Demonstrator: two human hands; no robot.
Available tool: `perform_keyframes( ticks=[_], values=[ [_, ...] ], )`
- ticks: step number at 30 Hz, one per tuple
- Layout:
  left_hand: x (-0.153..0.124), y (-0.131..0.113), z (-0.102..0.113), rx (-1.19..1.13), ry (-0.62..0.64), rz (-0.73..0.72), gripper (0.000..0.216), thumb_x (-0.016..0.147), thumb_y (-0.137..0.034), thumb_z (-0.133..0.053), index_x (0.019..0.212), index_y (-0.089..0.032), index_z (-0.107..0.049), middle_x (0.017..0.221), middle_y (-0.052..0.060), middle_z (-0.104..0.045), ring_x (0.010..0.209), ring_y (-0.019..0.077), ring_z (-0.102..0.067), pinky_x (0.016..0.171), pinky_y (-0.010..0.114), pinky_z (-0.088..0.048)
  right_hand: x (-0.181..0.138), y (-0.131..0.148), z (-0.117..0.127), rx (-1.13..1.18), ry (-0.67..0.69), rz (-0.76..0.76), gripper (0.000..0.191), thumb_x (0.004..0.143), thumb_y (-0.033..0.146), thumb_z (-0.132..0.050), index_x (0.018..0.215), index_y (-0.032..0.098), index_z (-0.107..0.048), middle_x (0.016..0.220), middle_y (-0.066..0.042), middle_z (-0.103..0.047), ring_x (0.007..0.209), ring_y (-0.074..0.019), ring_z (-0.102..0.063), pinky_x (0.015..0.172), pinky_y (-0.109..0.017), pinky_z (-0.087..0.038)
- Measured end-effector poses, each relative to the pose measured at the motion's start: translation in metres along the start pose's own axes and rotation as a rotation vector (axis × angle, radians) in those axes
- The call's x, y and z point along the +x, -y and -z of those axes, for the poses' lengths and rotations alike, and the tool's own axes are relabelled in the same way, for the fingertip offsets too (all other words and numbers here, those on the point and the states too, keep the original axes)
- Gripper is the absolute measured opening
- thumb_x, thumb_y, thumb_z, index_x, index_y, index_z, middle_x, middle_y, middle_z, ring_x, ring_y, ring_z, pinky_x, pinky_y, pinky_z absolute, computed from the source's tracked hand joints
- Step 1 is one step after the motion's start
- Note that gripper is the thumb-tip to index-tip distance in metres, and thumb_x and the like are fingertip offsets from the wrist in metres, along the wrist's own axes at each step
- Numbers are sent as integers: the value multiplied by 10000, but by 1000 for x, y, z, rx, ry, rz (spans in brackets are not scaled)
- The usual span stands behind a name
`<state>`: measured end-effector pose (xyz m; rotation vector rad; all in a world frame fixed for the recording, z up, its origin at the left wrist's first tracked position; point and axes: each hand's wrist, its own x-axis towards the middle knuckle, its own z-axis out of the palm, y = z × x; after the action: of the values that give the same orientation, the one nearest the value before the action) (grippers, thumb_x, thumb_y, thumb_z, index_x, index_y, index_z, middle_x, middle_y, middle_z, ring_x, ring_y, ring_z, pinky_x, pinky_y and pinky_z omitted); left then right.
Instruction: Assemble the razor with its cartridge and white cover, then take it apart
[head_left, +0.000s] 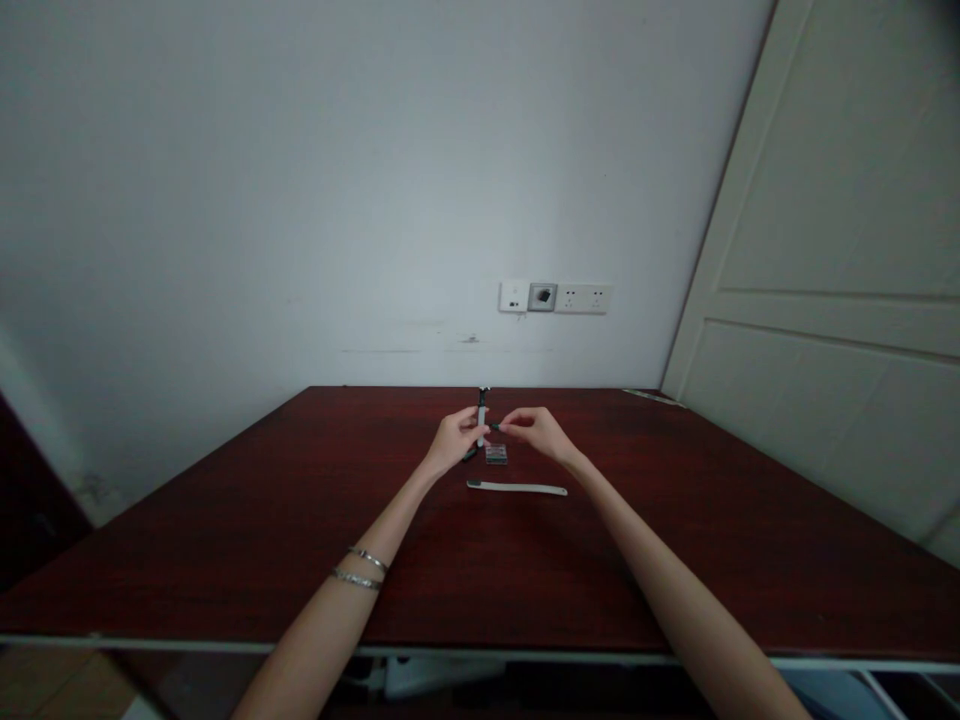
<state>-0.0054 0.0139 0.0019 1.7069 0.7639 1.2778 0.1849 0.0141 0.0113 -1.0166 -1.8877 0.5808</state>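
My left hand point(456, 438) is closed round a slim upright tool point(481, 425) with a white handle, a black neck and a small light top end. Its exact kind is too small to tell. Just right of it, my right hand point(536, 430) pinches a small dark piece point(495, 427) between thumb and fingertips, close to the handle. Below the hands, a small clear box point(496, 455) lies on the table, its contents unclear. A dark item point(469, 454) shows partly under my left hand. Nearer me is a long white strip point(517, 488) with a grey left end.
The dark red-brown table point(262, 560) reaches back to a white wall point(300, 200). Sockets and switch plates point(585, 298) are on that wall. A pale door point(840, 250) stands at the right, and a thin light strip point(652, 397) lies at the table's back right edge.
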Motion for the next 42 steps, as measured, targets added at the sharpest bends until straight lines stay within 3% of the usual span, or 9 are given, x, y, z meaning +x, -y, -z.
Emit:
perform_keyframes(
  ticks=[13, 20, 24, 34, 38, 42],
  values=[
    [0, -4, -2, -29, -22, -6, 363, 680, -200, -651, 1015, -78, -584, 835, 67, -660, 559, 129, -639, 551, 239, -512, -4, 21, -2, -84, -4, 54, 198, 743, 331, -591, 740, 161, -693, 759, -40, -699, 726, -171, -619, 704, -263, -445],
    [1, -5, 2, -26, -48, -23, 360, 697, -239, -651, 1017, -89, -583, 841, 80, -673, 565, 140, -645, 535, 232, -508, -10, 29, 0, -201, -162, 214, 226, 796, 355, -558, 876, 182, -678, 885, -62, -682, 820, -172, -612, 744, -269, -458],
    [2, -6, 5, -29, -83, 26, 361, 717, -248, -636, 1043, -106, -574, 814, 67, -672, 560, 142, -648, 472, 191, -473, -15, 30, 2, -394, -121, 338, 236, 835, 351, -522, 972, 221, -664, 968, -69, -643, 906, -172, -580, 728, -254, -459],
    [0, -14, 5, -57, -134, 103, 361, 705, -254, -651, 1025, -107, -569, 775, 59, -666, 538, 149, -648, 443, 197, -478, -18, 24, -3, -611, -29, 423, 296, 900, 300, -416, 1101, 228, -622, 999, -89, -623, 916, -166, -556, 724, -246, -464],
    [0, -16, 5, -65, -146, 113, 362, 709, -262, -646, 1025, -110, -557, 810, 67, -661, 550, 146, -647, 443, 198, -488, -18, 24, -4, -585, -56, 442, 313, 909, 293, -391, 1104, 218, -623, 997, -96, -627, 912, -169, -560, 743, -262, -471],
    [1, -18, 8, -95, -207, 109, 385, 708, -304, -643, 1034, -133, -529, 923, 87, -647, 609, 154, -660, 465, 212, -511, -14, 20, -6, -388, -178, 408, 275, 880, 294, -447, 1029, 212, -663, 961, -89, -647, 901, -175, -583, 798, -294, -475]
  ],
)
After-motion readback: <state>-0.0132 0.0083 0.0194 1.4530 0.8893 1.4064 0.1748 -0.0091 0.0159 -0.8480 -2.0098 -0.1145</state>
